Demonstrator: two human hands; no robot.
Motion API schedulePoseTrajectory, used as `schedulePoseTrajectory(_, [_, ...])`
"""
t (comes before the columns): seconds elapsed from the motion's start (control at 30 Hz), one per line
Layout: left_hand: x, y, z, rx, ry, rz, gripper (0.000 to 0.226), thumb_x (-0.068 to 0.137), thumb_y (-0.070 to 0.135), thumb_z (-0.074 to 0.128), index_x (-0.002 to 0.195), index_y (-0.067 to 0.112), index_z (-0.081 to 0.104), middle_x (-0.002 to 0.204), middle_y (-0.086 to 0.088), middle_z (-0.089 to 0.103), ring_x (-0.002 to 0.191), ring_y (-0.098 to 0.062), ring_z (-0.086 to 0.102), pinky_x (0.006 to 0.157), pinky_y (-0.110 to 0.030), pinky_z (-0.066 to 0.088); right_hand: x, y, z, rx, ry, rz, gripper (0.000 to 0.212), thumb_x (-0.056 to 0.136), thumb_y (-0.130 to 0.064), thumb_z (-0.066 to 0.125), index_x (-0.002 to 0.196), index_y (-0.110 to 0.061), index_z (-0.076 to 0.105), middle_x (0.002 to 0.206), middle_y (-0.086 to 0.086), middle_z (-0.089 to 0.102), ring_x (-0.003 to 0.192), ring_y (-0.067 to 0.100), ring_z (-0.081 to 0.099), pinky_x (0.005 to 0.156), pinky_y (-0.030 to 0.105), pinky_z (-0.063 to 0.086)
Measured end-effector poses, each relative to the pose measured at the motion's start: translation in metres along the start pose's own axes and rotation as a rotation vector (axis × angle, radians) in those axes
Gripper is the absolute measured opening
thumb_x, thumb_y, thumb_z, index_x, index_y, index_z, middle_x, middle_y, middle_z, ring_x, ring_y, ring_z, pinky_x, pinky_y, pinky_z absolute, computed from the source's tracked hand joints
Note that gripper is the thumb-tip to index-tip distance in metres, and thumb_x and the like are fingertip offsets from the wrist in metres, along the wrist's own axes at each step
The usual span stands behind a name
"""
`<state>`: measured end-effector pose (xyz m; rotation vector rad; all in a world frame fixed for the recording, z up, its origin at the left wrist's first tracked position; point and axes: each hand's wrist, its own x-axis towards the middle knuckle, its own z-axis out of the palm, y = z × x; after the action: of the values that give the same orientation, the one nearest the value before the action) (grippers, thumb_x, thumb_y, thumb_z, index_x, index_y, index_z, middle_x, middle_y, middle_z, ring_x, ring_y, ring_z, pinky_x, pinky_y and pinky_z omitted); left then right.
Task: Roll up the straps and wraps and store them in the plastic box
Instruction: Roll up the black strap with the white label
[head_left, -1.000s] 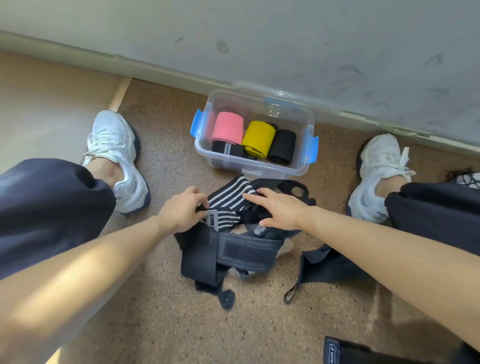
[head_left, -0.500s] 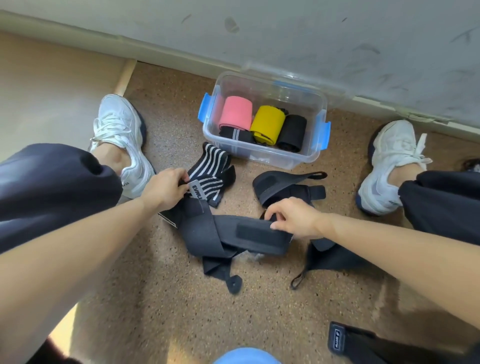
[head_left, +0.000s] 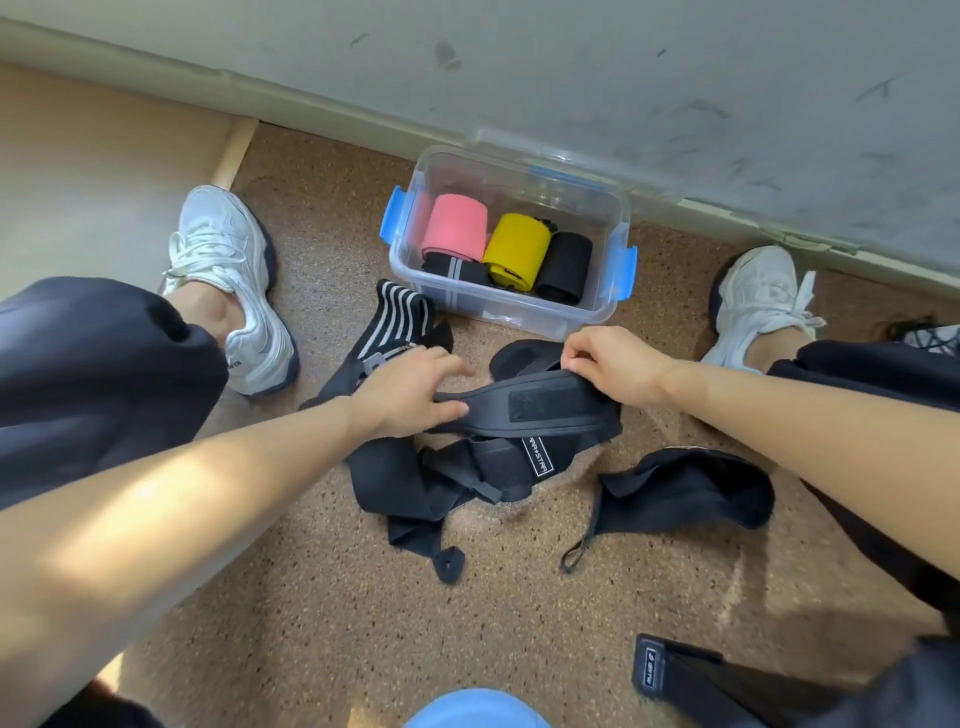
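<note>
Black strap, newly lifted off the pile, is grasped endwise by left grip and right grip, ready for rolling.

Box against the wall.
Rolls lie side by side in the box (one more beneath them); before it a strap spans left hand to right hand, above a heap of wraps.
</note>
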<state>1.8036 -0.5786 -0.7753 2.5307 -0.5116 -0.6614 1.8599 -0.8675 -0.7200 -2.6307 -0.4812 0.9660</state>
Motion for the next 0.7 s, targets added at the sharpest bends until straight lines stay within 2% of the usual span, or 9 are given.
schedulePoseTrajectory(0.1, [0.000, 0.007, 0.016, 0.069, -0.135, 0.069, 0.054, 0.091, 0.048, 0.071, 0.138, 0.024, 0.057, 0.132, 0.000, 0.062, 0.122, -0.022, 0.056, 0.100, -0.037, 0.046, -0.004, 0.019, -0.003, -0.203, 0.034, 0.033, 0.019, 0.102, -0.015, 0.050, 0.087, -0.019, 0.062, 0.095, 0.000, 0.057, 0.087, 0.023, 0.058, 0.082, 0.042, 0.051])
schedulePoseTrajectory(0.23, [-0.005, 0.014, 0.041, 0.056, -0.232, 0.089, 0.057, 0.091, 0.052, 0.069, 0.140, 0.026, 0.057, 0.144, 0.004, 0.055, 0.131, -0.021, 0.048, 0.107, -0.039, 0.042, -0.016, 0.053, -0.004, -0.349, 0.076, 0.192, 0.020, 0.097, -0.004, 0.057, 0.082, -0.017, 0.053, 0.093, 0.003, 0.050, 0.077, 0.025, 0.055, 0.070, 0.041, 0.050])
schedulePoseTrajectory(0.3, [-0.003, 0.019, 0.051, 0.018, -0.266, 0.073, 0.046, 0.091, 0.056, 0.068, 0.124, 0.024, 0.064, 0.128, 0.004, 0.061, 0.122, -0.020, 0.049, 0.101, -0.038, 0.044, -0.018, 0.057, -0.001, -0.385, 0.093, 0.202, 0.019, 0.097, -0.005, 0.059, 0.084, -0.018, 0.052, 0.095, 0.005, 0.050, 0.079, 0.026, 0.054, 0.071, 0.042, 0.050])
schedulePoseTrajectory(0.4, [-0.003, 0.024, 0.054, -0.001, -0.317, 0.041, 0.038, 0.090, 0.058, 0.067, 0.094, 0.021, 0.065, 0.100, 0.003, 0.067, 0.101, -0.019, 0.055, 0.088, -0.041, 0.048, -0.018, 0.042, 0.011, -0.327, 0.157, 0.046, 0.003, 0.096, -0.017, 0.065, 0.095, -0.019, 0.063, 0.100, 0.001, 0.056, 0.090, 0.025, 0.057, 0.078, 0.040, 0.051])
schedulePoseTrajectory(0.47, [-0.007, 0.025, 0.049, -0.055, -0.335, 0.041, 0.035, 0.086, 0.051, 0.072, 0.084, 0.019, 0.058, 0.087, 0.001, 0.065, 0.087, -0.022, 0.059, 0.079, -0.043, 0.050, -0.019, 0.020, 0.026, -0.132, 0.108, -0.082, 0.013, 0.092, -0.023, 0.071, 0.105, -0.022, 0.069, 0.105, -0.003, 0.062, 0.096, 0.020, 0.062, 0.087, 0.040, 0.053])
schedulePoseTrajectory(0.57, [-0.017, 0.019, 0.037, -0.054, -0.367, 0.069, 0.030, 0.078, 0.034, 0.077, 0.076, 0.026, 0.048, 0.076, 0.006, 0.057, 0.074, -0.017, 0.052, 0.070, -0.040, 0.045, -0.014, -0.016, 0.062, 0.123, -0.142, -0.148, 0.041, 0.092, -0.019, 0.073, 0.131, -0.026, 0.065, 0.129, -0.006, 0.065, 0.113, 0.013, 0.059, 0.101, 0.033, 0.049])
schedulePoseTrajectory(0.63, [-0.024, 0.011, 0.029, -0.056, -0.389, 0.071, 0.031, 0.075, 0.027, 0.076, 0.074, 0.028, 0.046, 0.074, 0.007, 0.056, 0.072, -0.016, 0.051, 0.067, -0.038, 0.043, -0.006, -0.029, 0.089, 0.060, -0.276, -0.192, 0.061, 0.093, -0.020, 0.071, 0.148, -0.031, 0.048, 0.145, -0.007, 0.055, 0.125, 0.015, 0.045, 0.109, 0.035, 0.039])
schedulePoseTrajectory(0.7, [-0.032, 0.000, 0.022, -0.080, -0.387, 0.054, 0.032, 0.075, 0.021, 0.076, 0.071, 0.027, 0.046, 0.071, 0.011, 0.055, 0.070, -0.009, 0.051, 0.064, -0.029, 0.040, 0.001, -0.028, 0.108, -0.070, -0.346, -0.190, 0.071, 0.094, -0.021, 0.069, 0.155, -0.035, 0.036, 0.149, -0.005, 0.048, 0.125, 0.021, 0.038, 0.110, 0.042, 0.034])
